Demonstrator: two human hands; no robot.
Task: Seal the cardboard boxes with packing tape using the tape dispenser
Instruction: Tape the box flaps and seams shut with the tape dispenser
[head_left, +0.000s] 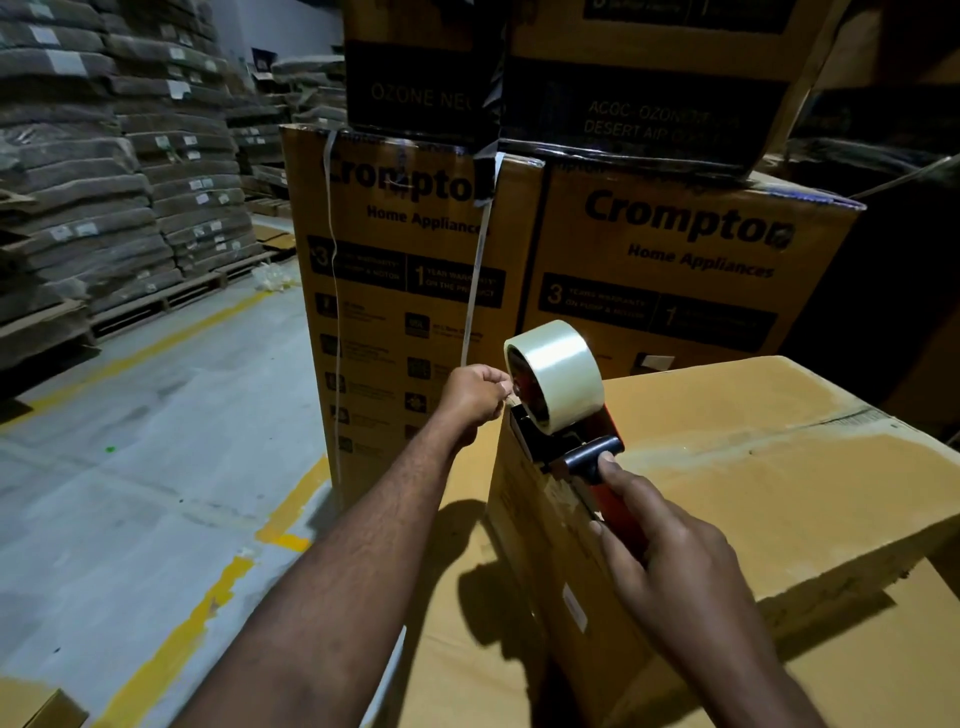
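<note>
To my left the warehouse floor (156, 467) lies open as far as the palletised sacks (78, 182). My left grip (475, 397) sits in the narrow gap between the plain cardboard box (779, 493) and the tall Crompton carton (405, 312) ahead, with a loose strap (475, 291) hanging down just above it. The box's top is bare to the right of the tape dispenser (582, 457), which my right grip (670, 561) holds at the near-left corner. A second Crompton carton (675, 249) and the dark cartons (649, 104) stacked above wall off the far side.
</note>
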